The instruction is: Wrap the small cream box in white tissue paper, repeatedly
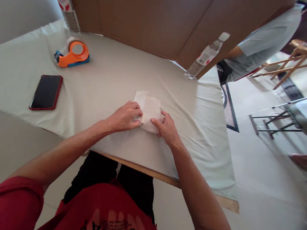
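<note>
Paper (152,107), seemingly thin, white and squarish.

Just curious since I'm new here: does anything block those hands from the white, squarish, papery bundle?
Nothing visible does: the left hand and right hand both touch the white, squarish, papery bundle. The orange-and-blue tape dispenser lies apart, farther left.
</note>
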A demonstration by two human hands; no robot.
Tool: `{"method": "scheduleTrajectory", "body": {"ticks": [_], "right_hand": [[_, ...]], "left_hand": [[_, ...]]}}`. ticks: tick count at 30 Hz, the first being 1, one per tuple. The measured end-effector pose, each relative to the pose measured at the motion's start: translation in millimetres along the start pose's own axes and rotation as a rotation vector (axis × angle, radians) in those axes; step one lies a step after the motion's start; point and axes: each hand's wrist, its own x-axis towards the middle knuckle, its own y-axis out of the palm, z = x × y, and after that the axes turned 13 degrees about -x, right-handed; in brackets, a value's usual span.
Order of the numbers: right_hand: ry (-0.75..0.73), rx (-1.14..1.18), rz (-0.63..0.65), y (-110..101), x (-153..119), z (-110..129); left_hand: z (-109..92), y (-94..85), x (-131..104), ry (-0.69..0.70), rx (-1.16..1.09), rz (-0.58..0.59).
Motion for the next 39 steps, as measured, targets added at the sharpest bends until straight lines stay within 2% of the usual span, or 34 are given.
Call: {"method": "scheduleTrajectory", "body": {"ticks": [3,10,15,19,28,32,39], "right_hand": [[0.003,0.056,0.002,5.8,0.8,0.9],[-0.063,0.072,-0.144,17.5,3.5,6.1],[-0.075,0.129,-0.121,21.8,2.4,14.9],[-0.081,0.139,-0.124,23.7,0.6,19.5],[-0.047,0.047,-0.139,18.3,4.2,14.8],[-0.024,0.045,-0.089,19.3,10.2,8.1],[-0.113,-0.25,-0.146,21.5,15.6,9.5]], "left_hand": [[1.5,-0.7,1.5,0.019,-0.006,0.017],[3.4,-1.3,4.2,0.065,0.028,0.053],[4.6,-2.0,6.8,0.103,0.043,0.052],[1.9,-3.4,9.6,0.079,0.046,0.089],[-1.2,-4.2,9.9,0.04,0.051,0.097],[2.7,-4.7,11.6,0.082,0.042,0.112],[5.3,-5.1,13.2,0.072,-0.041,0.15]]}}
